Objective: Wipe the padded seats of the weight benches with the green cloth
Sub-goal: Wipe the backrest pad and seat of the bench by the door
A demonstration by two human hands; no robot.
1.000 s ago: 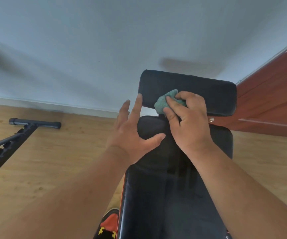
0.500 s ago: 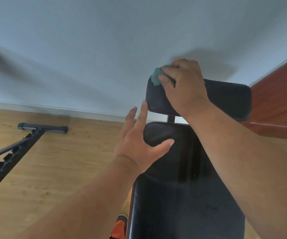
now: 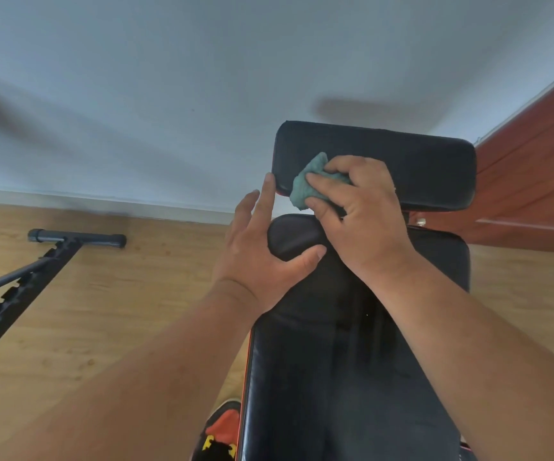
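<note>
A black padded weight bench fills the lower middle, with a long back pad (image 3: 352, 377) and a separate head pad (image 3: 418, 168) at its far end. My right hand (image 3: 365, 217) is shut on the bunched green cloth (image 3: 305, 188) and presses it against the lower left part of the head pad. My left hand (image 3: 262, 247) is open with fingers spread, resting on the upper left corner of the back pad, its index fingertip at the head pad's left edge.
A dark metal frame (image 3: 35, 264) of another bench lies on the wooden floor at left. A pale wall runs behind. A reddish wooden door or cabinet (image 3: 535, 181) stands at right. A shoe (image 3: 222, 434) shows by the bench's lower left.
My right hand swept the cloth up to the head pad's top left corner, then came back down to its lower left part. The left hand stayed on the back pad.
</note>
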